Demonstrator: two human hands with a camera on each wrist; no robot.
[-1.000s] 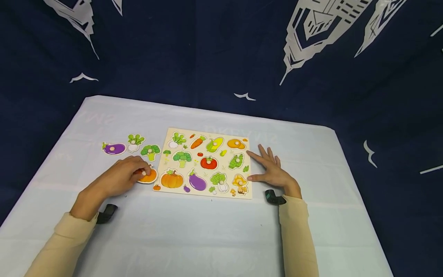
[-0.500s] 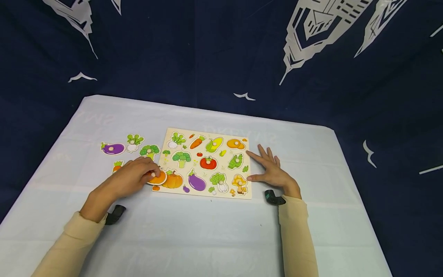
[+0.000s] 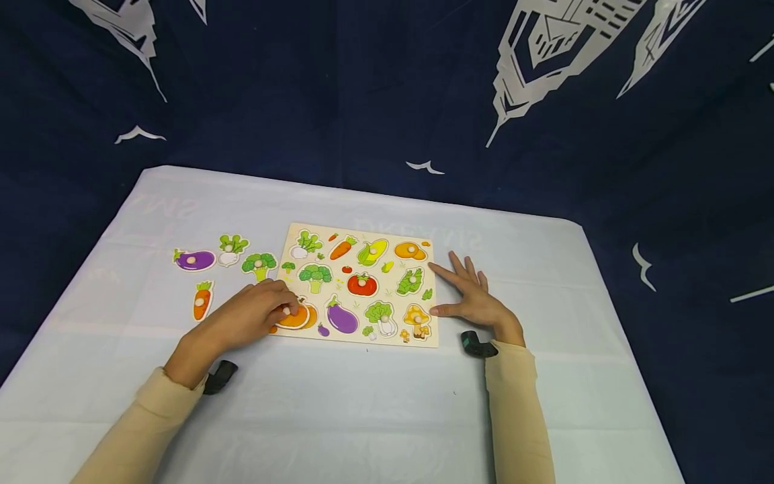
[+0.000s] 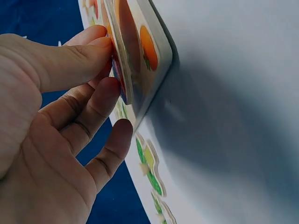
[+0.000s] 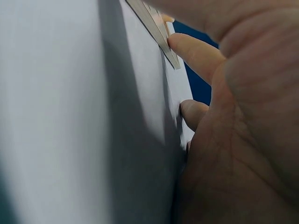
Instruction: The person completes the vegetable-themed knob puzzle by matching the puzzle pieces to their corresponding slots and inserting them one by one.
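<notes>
My left hand (image 3: 256, 312) pinches the knob of a pumpkin puzzle piece (image 3: 293, 318), which overlaps the pumpkin picture at the near left corner of the wooden vegetable puzzle board (image 3: 387, 296). In the left wrist view the piece (image 4: 122, 65) is seen edge-on, close over the board, with thumb and fingertips at its face. My right hand (image 3: 478, 302) lies with spread, straight fingers at the board's right edge; thumb and index fingertip touch that edge. Knobbed pieces such as the tomato (image 3: 362, 285) and the mushroom (image 3: 417, 317) sit in the board.
Left of the board lie loose pieces: an eggplant (image 3: 195, 260), a turnip (image 3: 230, 250), a broccoli (image 3: 259, 265) and a carrot (image 3: 203, 300). A white cloth (image 3: 375, 410) covers the table. Behind hangs a dark blue curtain (image 3: 290, 87) with white prints.
My left hand has moved right with the pumpkin piece, from the table beside the board to over its near left corner. The carrot piece has come into view. My right hand stays put.
</notes>
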